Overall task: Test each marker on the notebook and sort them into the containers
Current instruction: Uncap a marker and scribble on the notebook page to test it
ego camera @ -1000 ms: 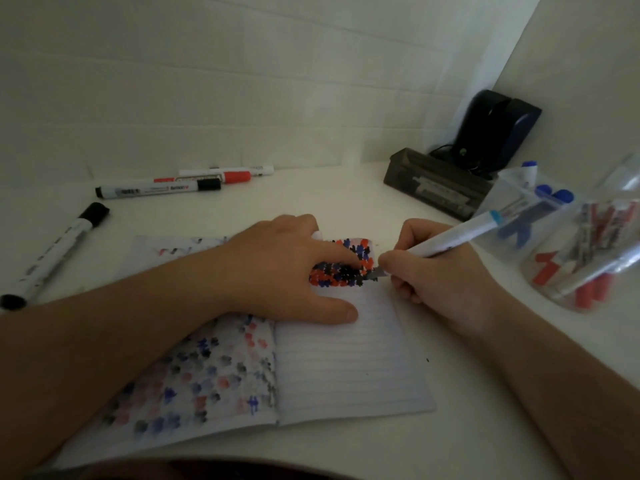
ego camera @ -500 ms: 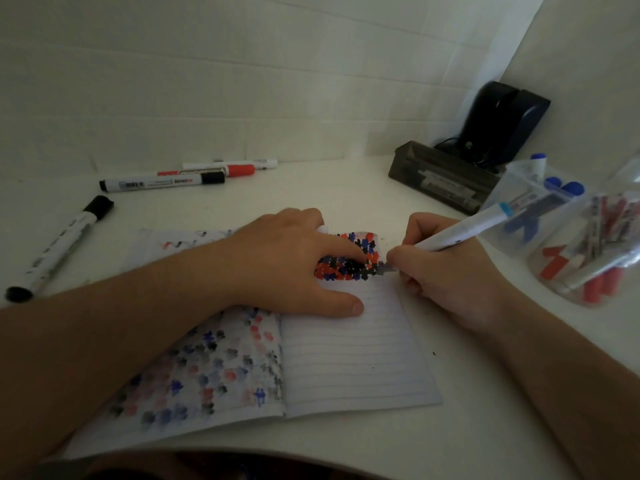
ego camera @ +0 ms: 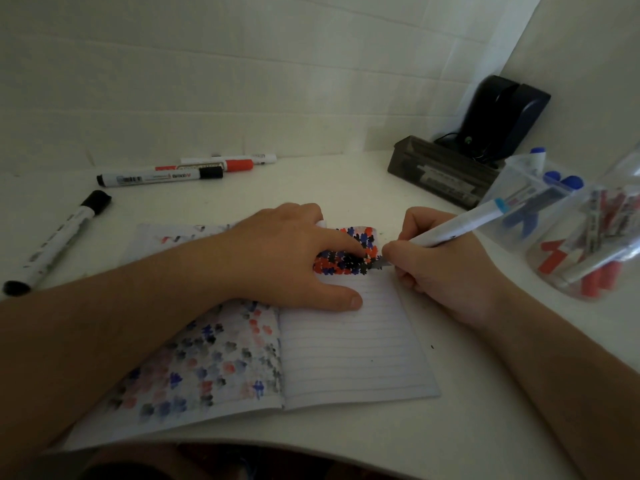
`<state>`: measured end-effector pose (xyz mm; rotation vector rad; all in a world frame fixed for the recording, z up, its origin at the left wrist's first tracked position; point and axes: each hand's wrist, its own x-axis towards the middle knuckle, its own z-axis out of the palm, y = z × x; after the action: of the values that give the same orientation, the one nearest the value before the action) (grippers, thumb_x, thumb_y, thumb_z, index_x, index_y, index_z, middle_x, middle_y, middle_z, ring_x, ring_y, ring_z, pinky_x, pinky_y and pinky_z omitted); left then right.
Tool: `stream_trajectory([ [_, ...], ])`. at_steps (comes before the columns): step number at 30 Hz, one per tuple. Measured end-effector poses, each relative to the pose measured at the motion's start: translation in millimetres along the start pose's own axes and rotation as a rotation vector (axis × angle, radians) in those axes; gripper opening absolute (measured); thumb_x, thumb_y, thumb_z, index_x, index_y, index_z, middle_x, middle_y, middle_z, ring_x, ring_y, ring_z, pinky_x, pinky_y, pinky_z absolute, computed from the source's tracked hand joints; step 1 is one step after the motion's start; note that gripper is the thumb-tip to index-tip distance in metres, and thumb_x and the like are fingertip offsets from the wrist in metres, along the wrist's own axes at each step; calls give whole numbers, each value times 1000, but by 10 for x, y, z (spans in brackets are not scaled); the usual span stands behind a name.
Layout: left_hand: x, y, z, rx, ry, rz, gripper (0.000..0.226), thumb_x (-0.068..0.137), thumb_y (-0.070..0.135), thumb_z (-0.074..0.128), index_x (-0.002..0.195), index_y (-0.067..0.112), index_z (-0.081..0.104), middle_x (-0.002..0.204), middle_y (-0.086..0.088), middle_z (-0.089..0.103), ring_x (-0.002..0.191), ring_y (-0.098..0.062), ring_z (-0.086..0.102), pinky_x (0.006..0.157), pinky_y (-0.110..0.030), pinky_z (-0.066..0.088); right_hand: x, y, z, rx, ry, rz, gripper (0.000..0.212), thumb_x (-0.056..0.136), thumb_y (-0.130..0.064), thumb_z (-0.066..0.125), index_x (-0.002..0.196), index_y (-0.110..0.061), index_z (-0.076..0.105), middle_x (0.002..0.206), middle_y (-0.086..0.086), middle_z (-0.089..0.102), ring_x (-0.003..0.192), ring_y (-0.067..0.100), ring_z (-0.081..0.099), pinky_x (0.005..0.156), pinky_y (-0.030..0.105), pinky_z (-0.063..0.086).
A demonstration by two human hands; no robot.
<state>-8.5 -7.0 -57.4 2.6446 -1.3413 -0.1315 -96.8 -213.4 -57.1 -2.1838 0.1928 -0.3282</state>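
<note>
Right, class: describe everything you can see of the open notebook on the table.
The notebook lies open and flat on the white table. It looks like thin lined paper. Faded red, blue and black blots cover its left page; the right page is mostly bare, with a dense patch of such marks at its top. The left hand presses on it across the centre fold. The right hand holds a white marker with its tip at the edge of that patch.
</note>
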Motion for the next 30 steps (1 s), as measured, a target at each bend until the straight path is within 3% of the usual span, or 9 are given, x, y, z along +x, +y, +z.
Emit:
stream_trajectory([
  [11,-2,-20,24,6,24,15,75,73,93,43,142,70,24,97,20,35,93,-9,39,76,-32,33,38,48,8,30,10,23,27,85,-9,72,69,-10,51,68,23,59,58,18,57,52,26,47],
  [13,-14,-11,23,-38,63,32,73,80,83,48,145,65,18,103,15,43,96,-10,44,80,-33,39,41,51,9,55,-15,15,29,84,-7,72,66,-10,50,62,17,54,55,17,54,51,27,46],
  [15,-24,-16,21,-176,112,34,64,94,59,55,147,55,20,106,12,54,96,-9,52,83,-34,46,38,51,0,132,-38,-25,30,83,-4,73,65,-10,50,57,9,51,51,14,50,50,26,43],
  [18,-18,-61,34,-348,194,61,37,106,27,44,141,34,33,93,12,66,87,-4,61,81,-33,53,28,38,-57,439,-130,-123,23,80,-8,80,73,-11,58,60,5,53,50,14,43,44,23,36],
  [21,-19,-81,20,-394,199,84,29,107,23,45,134,29,37,100,19,69,96,2,62,84,-25,52,38,26,-110,698,-286,-141,23,78,-24,87,84,-16,67,65,5,56,52,17,42,43,22,35],
  [24,-18,-65,6,-422,190,103,28,106,24,49,130,31,37,102,22,69,95,5,62,80,-16,48,31,4,-95,705,-297,-119,27,75,-34,88,87,-16,71,67,4,60,54,16,50,45,22,38],
  [27,-24,-36,-2,-417,187,105,28,105,27,51,125,35,34,99,24,68,91,10,61,74,-8,44,2,-6,-72,740,-214,-57,13,85,-23,70,90,-11,72,69,7,62,57,15,56,48,21,43],
  [30,-26,-15,-5,-405,193,103,28,104,29,53,123,35,34,104,22,69,90,9,62,73,-9,44,-23,-3,-71,739,-210,-30,24,89,-22,54,93,-10,73,73,9,64,66,17,58,59,25,46],
])
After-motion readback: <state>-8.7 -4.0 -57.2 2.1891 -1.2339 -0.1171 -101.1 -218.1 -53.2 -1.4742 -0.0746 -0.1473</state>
